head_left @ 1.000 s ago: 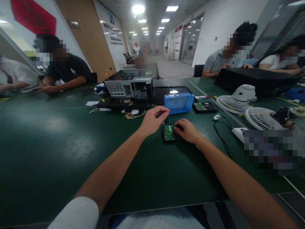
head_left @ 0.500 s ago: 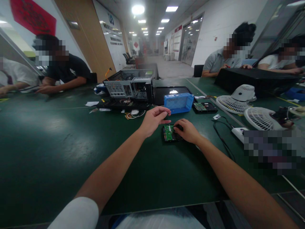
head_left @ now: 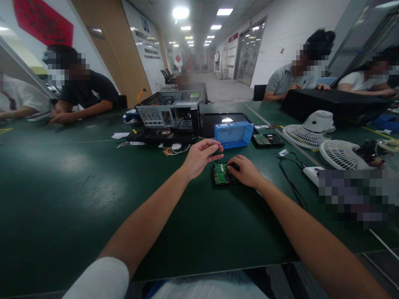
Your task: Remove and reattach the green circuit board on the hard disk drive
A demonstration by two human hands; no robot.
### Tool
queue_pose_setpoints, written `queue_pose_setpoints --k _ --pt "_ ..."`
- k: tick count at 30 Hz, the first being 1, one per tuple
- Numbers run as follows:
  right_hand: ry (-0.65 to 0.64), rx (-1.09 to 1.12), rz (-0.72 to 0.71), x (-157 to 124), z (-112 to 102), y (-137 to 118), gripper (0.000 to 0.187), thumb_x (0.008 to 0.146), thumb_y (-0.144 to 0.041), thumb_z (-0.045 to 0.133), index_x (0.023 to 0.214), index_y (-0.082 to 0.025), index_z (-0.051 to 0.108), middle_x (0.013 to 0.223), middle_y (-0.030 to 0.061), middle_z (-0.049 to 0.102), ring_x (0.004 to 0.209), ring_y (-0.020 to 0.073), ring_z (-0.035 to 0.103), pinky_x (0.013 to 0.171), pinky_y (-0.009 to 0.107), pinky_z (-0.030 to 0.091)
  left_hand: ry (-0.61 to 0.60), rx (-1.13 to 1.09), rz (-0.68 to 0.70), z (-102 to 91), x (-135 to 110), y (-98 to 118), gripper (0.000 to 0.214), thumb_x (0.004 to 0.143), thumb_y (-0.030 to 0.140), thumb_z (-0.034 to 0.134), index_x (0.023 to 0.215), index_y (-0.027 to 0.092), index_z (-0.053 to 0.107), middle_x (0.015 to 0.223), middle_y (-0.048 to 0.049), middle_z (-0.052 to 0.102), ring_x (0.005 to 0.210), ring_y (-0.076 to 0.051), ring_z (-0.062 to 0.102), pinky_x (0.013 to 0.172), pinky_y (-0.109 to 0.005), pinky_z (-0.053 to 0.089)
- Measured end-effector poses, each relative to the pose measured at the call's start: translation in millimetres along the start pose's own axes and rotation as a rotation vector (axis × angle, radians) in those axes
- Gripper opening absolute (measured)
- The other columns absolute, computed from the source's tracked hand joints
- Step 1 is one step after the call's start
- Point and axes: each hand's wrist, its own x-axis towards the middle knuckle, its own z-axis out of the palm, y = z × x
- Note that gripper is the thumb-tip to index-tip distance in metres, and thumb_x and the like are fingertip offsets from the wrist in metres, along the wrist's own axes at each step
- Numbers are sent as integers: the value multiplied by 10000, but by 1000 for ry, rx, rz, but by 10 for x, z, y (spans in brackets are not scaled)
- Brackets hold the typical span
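White fans (head_left: 318,123) lie near a power strip (head_left: 312,173); a red banner (head_left: 45,23) hangs left

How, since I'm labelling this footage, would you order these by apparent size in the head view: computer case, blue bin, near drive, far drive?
1. Computer case
2. Blue bin
3. Near drive and far drive: unranked; the right hand covers part of the near one, which also lies closer to the camera.

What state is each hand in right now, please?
Left hand: partly open, nothing visibly held.
Right hand: fingers curled over the hard drive; grip cannot be told.
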Motion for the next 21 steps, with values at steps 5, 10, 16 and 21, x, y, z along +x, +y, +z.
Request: queue_pose_setpoints --k 5,10,16,21 --pt "-9 -4 -3 2 0 -3 123 938 -281 642 1026 -234 714 1041 89 669 996 251 612 894 386 482 -22 -3 -15 2 -6 -5 167 852 247 746 984 152 709 1053 -83 714 1060 -202 677 994 -460 576" --pt "-13 -11 -2 6 8 0 116 935 -276 646 1019 -227 710 1030 87 668 990 247 613 893 378 479 -67 5 8 -1 -18 -24 287 765 162 808 1033 150 707 1076 -78 711 1078 -200 669 1016 -456 560" --pt "-8 0 -2 3 17 13 119 939 -283 648 1027 -238 714 1033 83 666 996 248 616 902 378 482 -93 39 6 -7 -22 -32 322 753 175 831 1049 154 705 1102 -82 709 1058 -195 670 1001 -449 567" --pt "-1 -5 -8 2 18 17 127 933 -288 654 1034 -235 711 1051 88 665 1002 250 617 912 384 485 -112 53 11 -13 -18 -34 296 779 186 820 1053 162 712 1106 -78 707 1062 -192 670 999 -438 571"
